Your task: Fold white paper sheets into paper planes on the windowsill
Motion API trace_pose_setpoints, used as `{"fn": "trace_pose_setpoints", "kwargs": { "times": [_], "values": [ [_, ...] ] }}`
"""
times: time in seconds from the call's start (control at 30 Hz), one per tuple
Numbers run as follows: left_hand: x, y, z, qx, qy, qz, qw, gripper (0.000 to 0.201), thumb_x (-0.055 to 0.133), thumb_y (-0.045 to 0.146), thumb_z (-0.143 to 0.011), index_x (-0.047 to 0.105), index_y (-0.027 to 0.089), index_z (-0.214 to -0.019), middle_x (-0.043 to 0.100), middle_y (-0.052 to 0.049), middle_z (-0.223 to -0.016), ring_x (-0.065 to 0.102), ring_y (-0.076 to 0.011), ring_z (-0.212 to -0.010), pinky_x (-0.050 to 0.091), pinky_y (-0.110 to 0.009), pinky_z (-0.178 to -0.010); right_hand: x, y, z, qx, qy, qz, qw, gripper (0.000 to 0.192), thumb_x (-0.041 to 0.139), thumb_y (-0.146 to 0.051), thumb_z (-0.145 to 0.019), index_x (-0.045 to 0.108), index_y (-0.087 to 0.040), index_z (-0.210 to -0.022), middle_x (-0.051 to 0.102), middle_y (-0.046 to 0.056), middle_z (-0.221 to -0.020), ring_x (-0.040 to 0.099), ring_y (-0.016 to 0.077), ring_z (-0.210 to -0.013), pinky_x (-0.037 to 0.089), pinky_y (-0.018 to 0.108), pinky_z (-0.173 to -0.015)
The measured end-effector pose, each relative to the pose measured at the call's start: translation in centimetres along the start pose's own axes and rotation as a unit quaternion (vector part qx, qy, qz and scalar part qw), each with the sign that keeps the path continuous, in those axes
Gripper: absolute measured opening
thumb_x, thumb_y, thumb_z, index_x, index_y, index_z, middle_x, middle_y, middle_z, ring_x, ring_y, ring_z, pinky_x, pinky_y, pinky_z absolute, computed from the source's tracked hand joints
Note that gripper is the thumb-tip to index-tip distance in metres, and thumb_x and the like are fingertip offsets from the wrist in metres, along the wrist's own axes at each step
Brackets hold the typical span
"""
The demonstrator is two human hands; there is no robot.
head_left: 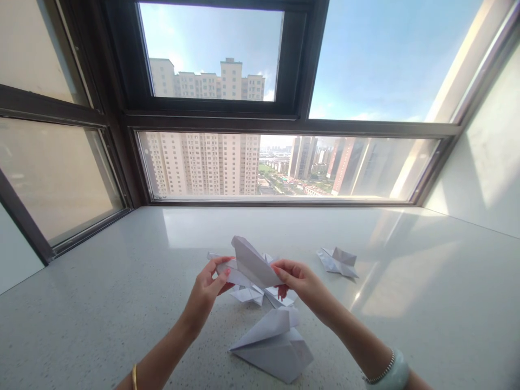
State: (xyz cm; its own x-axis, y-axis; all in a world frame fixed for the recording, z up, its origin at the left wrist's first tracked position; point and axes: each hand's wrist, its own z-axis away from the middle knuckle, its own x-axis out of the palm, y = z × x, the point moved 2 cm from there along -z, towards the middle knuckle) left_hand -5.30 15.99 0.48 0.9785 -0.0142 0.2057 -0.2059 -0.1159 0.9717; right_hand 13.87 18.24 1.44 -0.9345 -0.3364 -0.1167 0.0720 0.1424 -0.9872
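Both hands hold a folded white paper airplane [255, 262] above the sill, one wing raised. My left hand [215, 277] pinches its left side between thumb and fingers. On the right end, the thumb and fingers of my right hand [294, 275] are closed on the paper. Nearer to me lies a larger paper airplane [273, 346], its point toward the left. Beneath the held plane, more folded paper pieces [248, 295] rest on the surface, partly hidden by it and by my hands.
A folded paper piece [338, 262] lies apart to the right on the pale speckled windowsill [122, 303]. Dark window frames [284, 125] stand along the back and left, with tall buildings outside. A white wall [487, 179] bounds the right side.
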Motion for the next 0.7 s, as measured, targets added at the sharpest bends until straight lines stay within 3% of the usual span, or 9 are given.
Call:
{"fn": "trace_pose_setpoints", "kwargs": {
  "times": [0.13,0.4,0.57,0.7],
  "values": [
    [0.8,0.1,0.9,-0.025,-0.071,0.027,0.997,0.042,0.057,0.036,-0.070,0.056,0.014,-0.106,0.061,-0.008,-0.097,0.058,-0.0229,-0.089,0.046,-0.038,-0.082,0.4,0.8,0.0,-0.006,-0.009,0.034,0.999,0.037,0.053,-0.048,-0.070,0.063,-0.014,-0.078,0.052,-0.003,-0.053,0.047,0.0081,-0.041,0.041,0.022,-0.042],
    [0.7,0.0,0.8,-0.022,-0.108,0.054,0.992,0.039,0.057,0.034,-0.069,0.058,0.015,-0.103,0.063,-0.008,-0.098,0.060,-0.0220,-0.085,0.047,-0.037,-0.080,0.6,0.9,0.3,-0.011,0.017,0.083,0.996,0.029,0.050,-0.039,-0.074,0.064,-0.015,-0.078,0.051,-0.003,-0.056,0.043,0.0072,-0.043,0.037,0.020,-0.041],
    [1.5,-0.7,1.1,-0.033,-0.092,-0.037,0.995,0.037,0.068,0.029,-0.063,0.062,0.015,-0.097,0.068,-0.006,-0.086,0.061,-0.0228,-0.081,0.049,-0.034,-0.074,1.8,0.7,0.8,-0.012,-0.026,0.065,0.997,0.031,0.053,-0.045,-0.073,0.063,-0.016,-0.078,0.051,-0.003,-0.056,0.044,0.0076,-0.045,0.038,0.020,-0.044],
    [1.5,-1.3,1.2,-0.023,-0.061,-0.061,0.996,0.027,0.065,0.030,-0.066,0.067,0.016,-0.089,0.069,-0.006,-0.082,0.062,-0.0237,-0.081,0.049,-0.034,-0.073,2.5,1.0,1.0,0.009,-0.051,0.028,0.998,0.041,0.048,-0.054,-0.074,0.061,-0.016,-0.079,0.048,-0.005,-0.055,0.042,0.0058,-0.041,0.036,0.018,-0.039]
  ]
}}
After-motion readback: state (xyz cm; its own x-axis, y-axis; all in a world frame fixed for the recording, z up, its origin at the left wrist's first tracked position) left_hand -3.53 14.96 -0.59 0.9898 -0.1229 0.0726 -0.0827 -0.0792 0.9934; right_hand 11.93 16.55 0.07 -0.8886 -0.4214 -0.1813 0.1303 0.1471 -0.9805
